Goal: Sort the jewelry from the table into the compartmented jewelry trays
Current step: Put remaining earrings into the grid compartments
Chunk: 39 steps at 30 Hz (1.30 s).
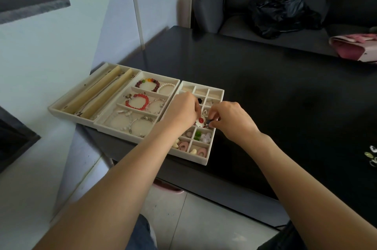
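black table (265,96) carries three cream trays. both hands meet over the small-grid tray (210,158): right hand (230,119) pinches a red-and-white earring (201,121), left hand (181,109) curled beside it, its hold unclear.

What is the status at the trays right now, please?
Both hands, left and right, pinching a red-and-white flower piece over the grid tray. Loose jewelry waits at table's right edge. Nothing blocking.

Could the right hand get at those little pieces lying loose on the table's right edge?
Probably yes: the loose pieces lie uncovered on the table, but the right hand is pinching a small piece.
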Available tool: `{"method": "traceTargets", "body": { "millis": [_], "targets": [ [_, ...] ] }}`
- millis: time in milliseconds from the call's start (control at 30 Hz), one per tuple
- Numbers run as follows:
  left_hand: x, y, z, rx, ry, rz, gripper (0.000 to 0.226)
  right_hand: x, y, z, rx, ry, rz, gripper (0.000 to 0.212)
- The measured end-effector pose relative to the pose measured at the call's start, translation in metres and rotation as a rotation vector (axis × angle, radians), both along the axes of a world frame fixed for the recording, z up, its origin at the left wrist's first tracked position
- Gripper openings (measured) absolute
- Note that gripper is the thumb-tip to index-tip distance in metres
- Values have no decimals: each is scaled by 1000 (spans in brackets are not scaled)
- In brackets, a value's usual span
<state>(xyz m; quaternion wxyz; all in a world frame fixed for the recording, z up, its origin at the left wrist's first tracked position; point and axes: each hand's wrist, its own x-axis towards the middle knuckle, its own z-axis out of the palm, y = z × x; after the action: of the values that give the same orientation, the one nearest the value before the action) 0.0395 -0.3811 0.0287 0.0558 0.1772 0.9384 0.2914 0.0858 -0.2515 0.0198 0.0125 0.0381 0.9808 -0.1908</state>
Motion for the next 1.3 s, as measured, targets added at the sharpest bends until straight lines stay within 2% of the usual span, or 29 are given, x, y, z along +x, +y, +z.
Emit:
{"method": "traceTargets", "body": {
  "millis": [167,400,733,833,967,1067,1300],
  "targets": [
    [1,3,-8,-62,53,-4,11,0,-3,-1,176,46,60,20],
    [-2,4,-15,-95,63,12,15,0,-5,4,320,33,106,24],
    [1,5,-17,9,56,-28,10,3,-2,9,345,-62,131,21],
    [1,4,-17,23,57,-56,4,2,-3,6,276,-42,116,21],
    [1,1,-14,2,87,-87,6,0,-3,3,202,-32,89,20],
    [3,-7,-5,-67,168,-151,19,0,-2,5,175,-44,84,18],
    [14,-23,-1,-369,320,-301,32,0,-1,5,191,-43,86,18]
  ]
}}
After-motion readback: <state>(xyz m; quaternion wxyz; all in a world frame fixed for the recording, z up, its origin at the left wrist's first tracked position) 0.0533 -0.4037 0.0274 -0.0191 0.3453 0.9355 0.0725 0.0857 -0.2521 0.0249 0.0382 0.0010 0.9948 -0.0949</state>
